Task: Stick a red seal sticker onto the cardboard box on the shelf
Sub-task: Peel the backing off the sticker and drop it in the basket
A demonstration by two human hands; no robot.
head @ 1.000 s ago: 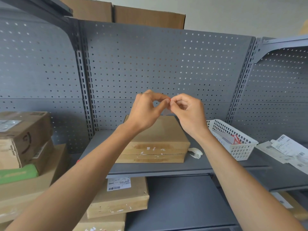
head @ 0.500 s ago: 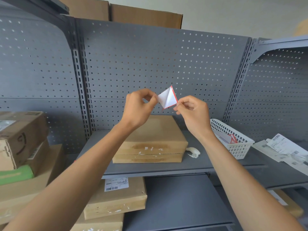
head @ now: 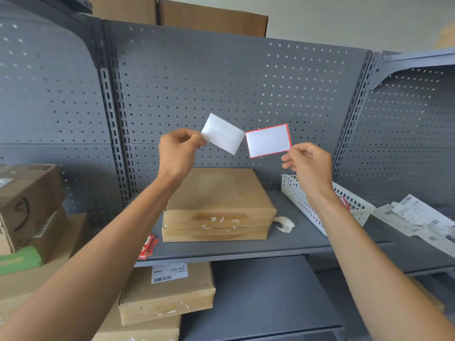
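Note:
A flat cardboard box (head: 219, 193) lies on the grey shelf (head: 295, 242) in front of me. Above it, my left hand (head: 178, 153) pinches a plain white backing sheet (head: 222, 133) by its corner. My right hand (head: 307, 163) pinches the red-edged sticker (head: 268, 141) by its lower right corner, with its white back side facing me. The two sheets touch only at one corner, or are just apart. Both are held in the air above the box.
A white plastic basket (head: 317, 212) with red stickers stands right of the box. A crumpled white scrap (head: 284, 223) lies beside the box. Red stickers (head: 147, 246) lie at the shelf's left front. Paper labels (head: 416, 215) lie at right. Boxes (head: 29, 205) are stacked at left and below.
My hands have moved apart. The folded piece they held together has come apart into a white backing in the left hand and the red-edged sticker in the right.

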